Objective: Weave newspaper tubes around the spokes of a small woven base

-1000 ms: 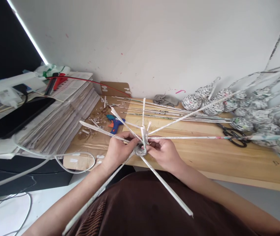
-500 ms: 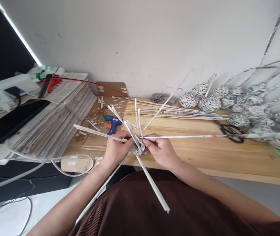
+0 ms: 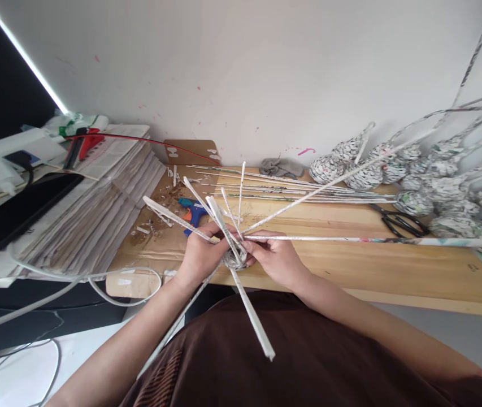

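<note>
Between my hands, just above the table's front edge, is a small round woven paper piece (image 3: 233, 260) with several rolled-paper sticks (image 3: 255, 314) fanning out of it. My left hand (image 3: 204, 251) is closed on its left side, the thumb lying by the upright sticks. My right hand (image 3: 277, 257) pinches at its right rim, where a long paper tube (image 3: 334, 239) runs off to the right. Another long paper stick (image 3: 308, 195) slants up and right towards the wall. The fingertips partly hide the weave.
Beyond my left hand lies a blue glue gun (image 3: 194, 213) among paper scraps on cardboard. Black scissors (image 3: 402, 222) and woven paper balls (image 3: 448, 186) are at the right. Loose paper sticks (image 3: 291, 189) lie behind. Stacked newspapers (image 3: 126, 192) hold a phone (image 3: 29, 206) at left.
The woven piece has turned slightly in my hands. One long stick has swung down to the right, and the lower stick's tip has shifted left.
</note>
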Demonstrator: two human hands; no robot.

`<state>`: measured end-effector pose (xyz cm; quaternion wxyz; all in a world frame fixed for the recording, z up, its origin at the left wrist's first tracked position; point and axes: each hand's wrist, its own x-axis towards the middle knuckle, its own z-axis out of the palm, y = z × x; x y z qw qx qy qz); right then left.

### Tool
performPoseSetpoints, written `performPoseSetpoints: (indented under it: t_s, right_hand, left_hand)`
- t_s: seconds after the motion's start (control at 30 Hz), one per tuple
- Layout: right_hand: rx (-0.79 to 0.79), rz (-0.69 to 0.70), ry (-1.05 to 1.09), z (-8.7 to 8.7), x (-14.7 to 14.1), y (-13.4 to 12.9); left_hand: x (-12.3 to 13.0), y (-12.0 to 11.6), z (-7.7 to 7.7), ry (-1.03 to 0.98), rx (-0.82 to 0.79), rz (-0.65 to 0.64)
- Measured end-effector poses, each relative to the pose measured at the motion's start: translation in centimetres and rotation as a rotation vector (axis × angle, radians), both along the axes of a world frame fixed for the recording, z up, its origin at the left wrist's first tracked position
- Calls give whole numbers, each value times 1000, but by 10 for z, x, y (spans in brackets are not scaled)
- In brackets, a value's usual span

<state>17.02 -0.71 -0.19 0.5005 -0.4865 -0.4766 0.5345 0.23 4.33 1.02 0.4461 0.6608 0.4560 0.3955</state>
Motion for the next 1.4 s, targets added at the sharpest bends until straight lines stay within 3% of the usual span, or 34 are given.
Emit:
performPoseSetpoints:
  t_s: [0.27, 0.4, 0.67, 1.07, 1.23, 1.4]
  right_hand:
    - [-101, -69, 159, 0, -5, -1]
    - [-77, -125, 177, 0, -8, -3]
    - [-64, -94, 95, 2, -9, -8]
    - [-32, -62, 71, -6, -6, -10]
    - [-2, -72, 80, -8, -3, -9]
    - [-117, -134, 138, -7, -3, -5]
  left_hand:
    - [1, 0, -5, 44, 166, -16]
    - [2, -4, -5, -22, 131, 17]
    - [4, -6, -6, -99, 65, 104]
    - [-9, 3, 0, 26, -138, -173]
    - [-6, 1, -1, 12, -111, -118]
    - [-1, -6, -2, -30, -92, -79]
